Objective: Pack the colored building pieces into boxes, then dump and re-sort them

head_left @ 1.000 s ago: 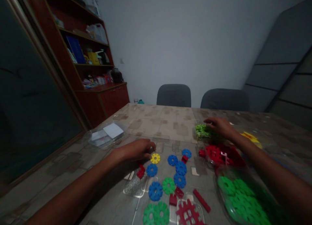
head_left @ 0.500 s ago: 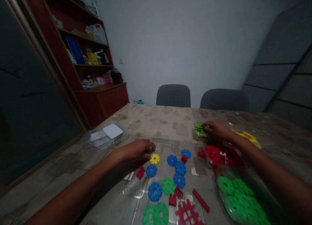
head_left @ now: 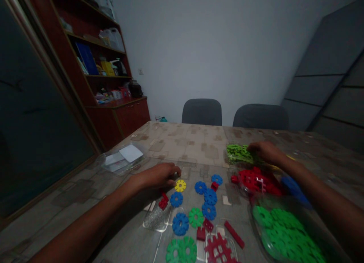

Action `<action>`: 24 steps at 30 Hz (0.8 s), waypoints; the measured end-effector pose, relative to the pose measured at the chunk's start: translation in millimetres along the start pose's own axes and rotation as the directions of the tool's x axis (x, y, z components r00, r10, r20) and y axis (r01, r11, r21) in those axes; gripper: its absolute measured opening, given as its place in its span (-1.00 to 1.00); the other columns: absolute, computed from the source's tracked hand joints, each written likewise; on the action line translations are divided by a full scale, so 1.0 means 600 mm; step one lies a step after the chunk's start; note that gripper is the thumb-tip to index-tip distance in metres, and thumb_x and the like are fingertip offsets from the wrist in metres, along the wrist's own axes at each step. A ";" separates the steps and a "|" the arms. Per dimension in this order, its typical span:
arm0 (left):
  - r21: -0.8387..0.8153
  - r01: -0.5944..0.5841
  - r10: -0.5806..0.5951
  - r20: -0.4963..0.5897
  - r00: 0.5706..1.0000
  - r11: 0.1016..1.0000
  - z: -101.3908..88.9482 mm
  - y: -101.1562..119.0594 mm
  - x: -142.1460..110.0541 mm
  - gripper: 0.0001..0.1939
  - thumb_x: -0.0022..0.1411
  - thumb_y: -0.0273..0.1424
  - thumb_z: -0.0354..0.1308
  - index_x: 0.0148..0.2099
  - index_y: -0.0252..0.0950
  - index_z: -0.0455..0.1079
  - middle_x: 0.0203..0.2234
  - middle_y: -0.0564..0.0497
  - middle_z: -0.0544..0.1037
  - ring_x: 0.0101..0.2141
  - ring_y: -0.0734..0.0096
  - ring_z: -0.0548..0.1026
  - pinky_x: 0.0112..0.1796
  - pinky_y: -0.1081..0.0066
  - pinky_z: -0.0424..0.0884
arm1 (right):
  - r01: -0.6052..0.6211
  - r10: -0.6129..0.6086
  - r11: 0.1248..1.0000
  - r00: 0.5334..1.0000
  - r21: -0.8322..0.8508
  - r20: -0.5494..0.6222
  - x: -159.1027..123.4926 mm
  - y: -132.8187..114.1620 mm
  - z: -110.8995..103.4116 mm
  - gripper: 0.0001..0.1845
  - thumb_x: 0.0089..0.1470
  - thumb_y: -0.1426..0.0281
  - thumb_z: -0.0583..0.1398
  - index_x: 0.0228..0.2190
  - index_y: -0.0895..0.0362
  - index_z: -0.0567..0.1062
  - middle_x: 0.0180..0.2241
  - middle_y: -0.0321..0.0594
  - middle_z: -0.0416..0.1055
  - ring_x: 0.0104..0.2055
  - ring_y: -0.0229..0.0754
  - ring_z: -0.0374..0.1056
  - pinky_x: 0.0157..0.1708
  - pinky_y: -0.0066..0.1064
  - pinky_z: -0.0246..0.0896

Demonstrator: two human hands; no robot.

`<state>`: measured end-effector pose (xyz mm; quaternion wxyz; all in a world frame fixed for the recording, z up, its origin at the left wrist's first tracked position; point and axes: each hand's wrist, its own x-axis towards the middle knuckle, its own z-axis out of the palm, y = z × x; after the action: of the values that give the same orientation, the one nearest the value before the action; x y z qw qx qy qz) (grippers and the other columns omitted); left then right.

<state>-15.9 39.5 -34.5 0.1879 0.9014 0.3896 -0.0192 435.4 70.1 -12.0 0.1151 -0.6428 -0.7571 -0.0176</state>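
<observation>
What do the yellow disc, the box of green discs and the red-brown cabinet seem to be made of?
Yellow disc: probably matte plastic; even colour, notched edge.
Box: apparently clear, glossy plastic, judging by its see-through, highlighted wall.
Cabinet: perhaps wood or veneer, finish uncertain; flat panels.

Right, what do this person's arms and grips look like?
The bare, tapering left forearm and bare, tapering right forearm show no sleeves. The ungloved human left grip and ungloved human right grip show no watch or bracelet; rings: too dim to tell.
</observation>
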 end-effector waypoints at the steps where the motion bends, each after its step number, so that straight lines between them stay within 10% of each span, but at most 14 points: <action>1: 0.000 0.001 -0.001 0.001 1.000 1.000 0.000 0.001 0.000 -0.69 0.21 -0.45 0.23 0.02 -0.21 0.39 -0.13 -0.05 0.52 -0.16 0.24 0.48 -0.12 0.36 0.37 | -0.002 0.002 1.000 1.000 -0.004 -0.005 -0.001 0.000 0.001 -0.55 -0.17 0.68 0.09 -0.35 0.10 0.68 -0.29 -0.19 0.65 -0.21 -0.02 0.57 -0.16 -0.34 0.39; 24: 0.008 0.003 -0.003 -0.007 1.000 1.000 -0.004 0.006 -0.001 -0.71 0.21 -0.41 0.21 0.00 -0.21 0.41 -0.16 -0.04 0.52 -0.18 0.23 0.48 -0.15 0.36 0.37 | -0.096 0.109 0.983 0.991 -0.156 0.074 0.000 0.023 0.011 -0.72 0.27 0.26 0.20 -0.04 0.12 0.49 -0.03 -0.15 0.46 -0.10 -0.12 0.44 -0.12 -0.17 0.42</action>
<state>-14.0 37.5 -30.7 0.1827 0.9017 0.3915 -0.0179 448.0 73.5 -20.0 0.0351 -0.6881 -0.7235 -0.0431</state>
